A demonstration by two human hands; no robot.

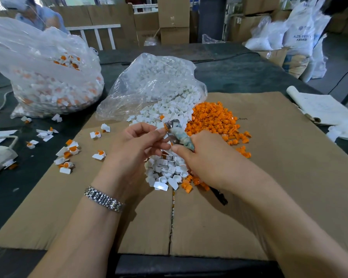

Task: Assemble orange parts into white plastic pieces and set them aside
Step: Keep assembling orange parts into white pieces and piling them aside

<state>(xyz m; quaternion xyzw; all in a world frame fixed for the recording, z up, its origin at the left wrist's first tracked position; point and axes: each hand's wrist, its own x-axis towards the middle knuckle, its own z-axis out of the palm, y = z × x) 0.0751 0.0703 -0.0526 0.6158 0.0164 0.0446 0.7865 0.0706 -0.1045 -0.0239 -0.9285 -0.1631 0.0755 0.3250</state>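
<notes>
My left hand [133, 145] pinches a small white plastic piece with an orange part [165, 128] at its fingertips. My right hand [205, 157] grips a hand tool [179, 135] with a metal head and a cloth-wrapped handle; the metal head is against that piece. Beneath my hands lies a heap of white pieces [165, 173]. A pile of orange parts [215, 119] spreads to the right of it. Several assembled white-and-orange pieces [70, 151] are scattered on the left of the cardboard.
Flat cardboard [269, 177] covers the dark table. A clear bag of white pieces [155, 83] lies open behind my hands. A bigger bag of assembled pieces [48, 83] stands at far left. A notebook [321, 107] lies at right. A person sits at the back left.
</notes>
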